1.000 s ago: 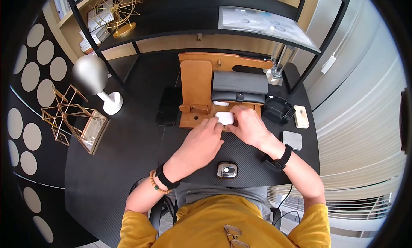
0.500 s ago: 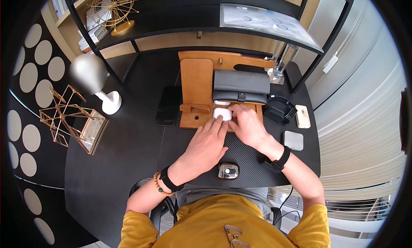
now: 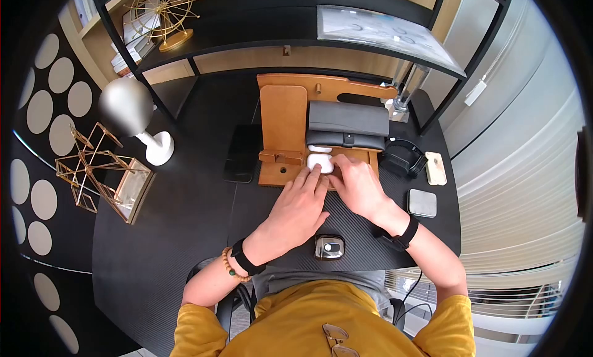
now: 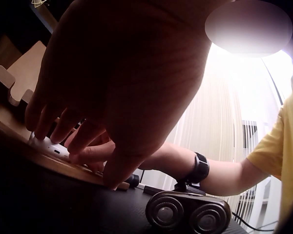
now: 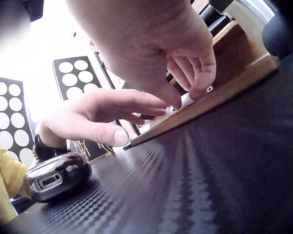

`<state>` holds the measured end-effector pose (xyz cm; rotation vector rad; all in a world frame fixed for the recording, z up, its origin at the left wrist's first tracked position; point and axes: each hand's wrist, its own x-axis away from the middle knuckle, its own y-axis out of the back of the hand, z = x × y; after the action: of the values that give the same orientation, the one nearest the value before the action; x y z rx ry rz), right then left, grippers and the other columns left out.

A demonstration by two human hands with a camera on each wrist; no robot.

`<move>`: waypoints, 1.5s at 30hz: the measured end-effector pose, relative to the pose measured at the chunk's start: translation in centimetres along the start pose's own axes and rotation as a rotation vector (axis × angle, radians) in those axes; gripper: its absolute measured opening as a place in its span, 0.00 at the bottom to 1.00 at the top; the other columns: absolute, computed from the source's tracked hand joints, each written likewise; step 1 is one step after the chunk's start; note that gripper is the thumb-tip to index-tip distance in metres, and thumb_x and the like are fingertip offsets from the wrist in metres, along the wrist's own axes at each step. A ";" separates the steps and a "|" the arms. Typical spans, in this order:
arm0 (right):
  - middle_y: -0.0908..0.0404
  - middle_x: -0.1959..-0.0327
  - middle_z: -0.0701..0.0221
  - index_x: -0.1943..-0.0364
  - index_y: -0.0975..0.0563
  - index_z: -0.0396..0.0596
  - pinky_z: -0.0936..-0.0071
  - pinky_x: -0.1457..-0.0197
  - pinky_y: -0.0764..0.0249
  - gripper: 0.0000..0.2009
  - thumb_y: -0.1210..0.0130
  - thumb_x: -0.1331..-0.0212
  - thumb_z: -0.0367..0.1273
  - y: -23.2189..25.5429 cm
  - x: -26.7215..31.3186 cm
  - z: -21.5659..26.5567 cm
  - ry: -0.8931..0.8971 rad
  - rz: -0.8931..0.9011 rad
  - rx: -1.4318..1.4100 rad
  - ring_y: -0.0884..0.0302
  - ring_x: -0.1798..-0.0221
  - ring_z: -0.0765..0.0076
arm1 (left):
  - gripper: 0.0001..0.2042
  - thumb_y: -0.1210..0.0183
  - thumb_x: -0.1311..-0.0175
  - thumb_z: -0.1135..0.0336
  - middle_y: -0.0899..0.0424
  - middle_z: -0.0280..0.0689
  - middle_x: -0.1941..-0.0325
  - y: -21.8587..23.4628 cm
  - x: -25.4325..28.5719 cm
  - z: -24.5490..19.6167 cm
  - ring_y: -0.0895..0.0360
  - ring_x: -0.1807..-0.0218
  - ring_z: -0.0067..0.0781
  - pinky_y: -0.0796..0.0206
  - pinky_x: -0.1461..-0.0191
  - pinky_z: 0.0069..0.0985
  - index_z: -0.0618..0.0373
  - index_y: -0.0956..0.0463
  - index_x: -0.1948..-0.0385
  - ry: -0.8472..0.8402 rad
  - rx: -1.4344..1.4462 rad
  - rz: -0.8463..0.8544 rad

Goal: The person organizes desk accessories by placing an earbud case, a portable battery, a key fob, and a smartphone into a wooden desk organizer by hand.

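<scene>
A white rounded case (image 3: 317,163) lies on the front ledge of the brown wooden stand (image 3: 282,116). The left hand (image 3: 293,212) reaches it from the front left, palm down, with extended fingertips resting on its top. From the right, the right hand (image 3: 360,187) pinches the case's right side between thumb and fingers; the right wrist view shows white casing (image 5: 186,101) between them. Just behind is another white item (image 3: 319,149), partly hidden under a black pouch (image 3: 346,139). A glossy dark case (image 3: 329,247) sits near the desk's front edge, below the hands.
Right of the stand are black headphones (image 3: 403,157), a cream phone-like item (image 3: 435,168) and a silver square tin (image 3: 422,203). A black phone (image 3: 241,156) lies left of it. Farther left stand a white lamp (image 3: 160,148) and a gold wire frame (image 3: 92,165). A black shelf (image 3: 259,36) spans behind.
Over the last second the left fingers moved from the case's front left edge onto its top, and the case shifted slightly back and left. The right hand stayed at its right side.
</scene>
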<state>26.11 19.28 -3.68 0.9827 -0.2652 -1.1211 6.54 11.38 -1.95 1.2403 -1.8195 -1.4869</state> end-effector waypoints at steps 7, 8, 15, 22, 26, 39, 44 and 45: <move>0.12 0.53 0.42 0.47 0.20 0.33 0.43 0.46 0.16 0.15 0.34 0.34 0.27 0.1 0.5 0.2 0.002 0.012 0.072 0.13 0.51 0.29 | 0.38 0.28 0.30 0.60 0.35 0.65 0.18 0.2 0.4 -0.3 0.37 0.16 0.65 0.39 0.16 0.52 0.71 0.33 0.24 0.002 0.009 0.012; 0.12 0.51 0.42 0.42 0.19 0.33 0.46 0.45 0.15 0.19 0.32 0.35 0.27 0.0 0.5 0.1 0.005 0.005 0.086 0.12 0.50 0.30 | 0.38 0.28 0.30 0.60 0.35 0.65 0.18 0.2 0.4 -0.2 0.37 0.16 0.65 0.39 0.16 0.52 0.71 0.33 0.24 0.002 0.009 0.012; 0.13 0.51 0.42 0.39 0.20 0.31 0.46 0.42 0.16 0.22 0.32 0.35 0.28 -0.1 0.6 0.2 0.014 0.009 0.105 0.13 0.49 0.30 | 0.37 0.28 0.30 0.59 0.35 0.65 0.18 -0.1 0.4 0.0 0.37 0.16 0.65 0.39 0.16 0.51 0.71 0.32 0.25 -0.007 0.013 0.014; 0.14 0.51 0.42 0.37 0.21 0.29 0.46 0.42 0.16 0.23 0.35 0.34 0.27 0.3 0.9 0.5 0.039 0.041 0.109 0.13 0.48 0.32 | 0.28 0.27 0.33 0.56 0.17 0.49 0.44 3.4 0.0 0.0 0.21 0.38 0.52 0.29 0.36 0.44 0.69 0.20 0.39 0.165 -0.091 0.000; 0.14 0.52 0.43 0.36 0.21 0.31 0.46 0.42 0.17 0.23 0.34 0.33 0.28 0.2 0.9 0.3 0.043 0.044 0.118 0.13 0.49 0.31 | 0.27 0.27 0.33 0.55 0.17 0.46 0.49 2.9 0.1 2.3 0.21 0.43 0.49 0.30 0.39 0.41 0.68 0.19 0.42 0.134 -0.165 -0.099; 0.13 0.52 0.43 0.36 0.21 0.31 0.47 0.42 0.16 0.23 0.35 0.33 0.28 0.1 0.9 0.3 0.040 0.049 0.124 0.13 0.49 0.32 | 0.28 0.26 0.34 0.57 0.18 0.46 0.45 3.2 -0.1 2.3 0.22 0.39 0.48 0.31 0.37 0.41 0.68 0.20 0.39 0.129 -0.137 -0.096; 0.13 0.52 0.43 0.35 0.22 0.30 0.47 0.42 0.16 0.24 0.35 0.33 0.28 0.3 1.0 0.4 0.036 0.048 0.115 0.13 0.49 0.32 | 0.28 0.26 0.34 0.57 0.18 0.45 0.45 3.7 0.1 1.4 0.23 0.39 0.49 0.30 0.36 0.41 0.68 0.20 0.39 0.139 -0.143 -0.087; 0.13 0.52 0.43 0.35 0.22 0.30 0.47 0.42 0.16 0.24 0.35 0.33 0.28 0.3 1.0 0.4 0.035 0.047 0.115 0.13 0.49 0.32 | 0.28 0.26 0.34 0.57 0.18 0.45 0.45 3.8 0.2 1.1 0.23 0.39 0.49 0.30 0.36 0.41 0.68 0.20 0.39 0.138 -0.143 -0.087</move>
<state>26.49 18.27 -3.50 1.0917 -0.3253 -1.0538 4.21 11.76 1.23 1.3309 -1.5608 -1.5094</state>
